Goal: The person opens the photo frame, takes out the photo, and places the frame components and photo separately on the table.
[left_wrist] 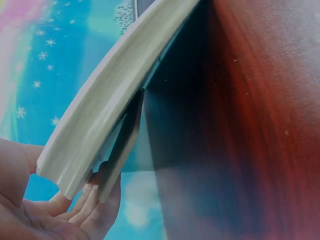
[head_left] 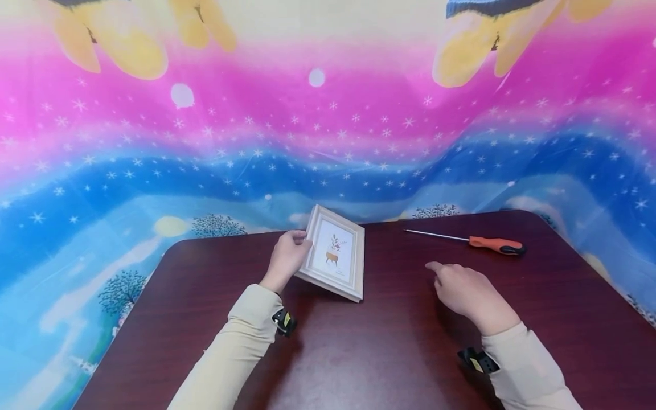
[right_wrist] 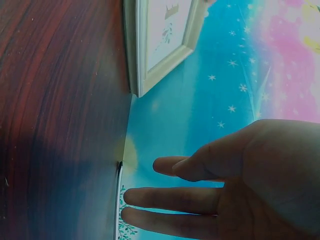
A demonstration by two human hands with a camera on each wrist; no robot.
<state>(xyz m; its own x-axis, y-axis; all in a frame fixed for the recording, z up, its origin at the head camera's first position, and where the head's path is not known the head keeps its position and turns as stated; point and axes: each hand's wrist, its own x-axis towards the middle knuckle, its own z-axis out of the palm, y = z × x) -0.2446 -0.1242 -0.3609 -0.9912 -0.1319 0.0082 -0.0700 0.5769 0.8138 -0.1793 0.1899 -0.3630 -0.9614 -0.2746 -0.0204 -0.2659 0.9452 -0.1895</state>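
A cream picture frame [head_left: 357, 259] with a small print of a plant in a pot stands tilted on the dark table. My left hand [head_left: 286, 256] grips its left side, thumb at the front and fingers behind. From the left wrist view, the support leg [left_wrist: 125, 142] sticks out from the back of the frame, and the fingers reach up to its lower end. My right hand [head_left: 467, 289] is held over the table to the right of the frame, holding nothing. In the right wrist view its fingers [right_wrist: 172, 199] are extended.
Beyond the right hand lies a screwdriver [head_left: 494, 245] with an orange and black handle, its shaft pointing left. The brown table [head_left: 359, 353] ends at a hanging backdrop [head_left: 328, 136] with snowflakes and trees. Each wrist wears a small black camera.
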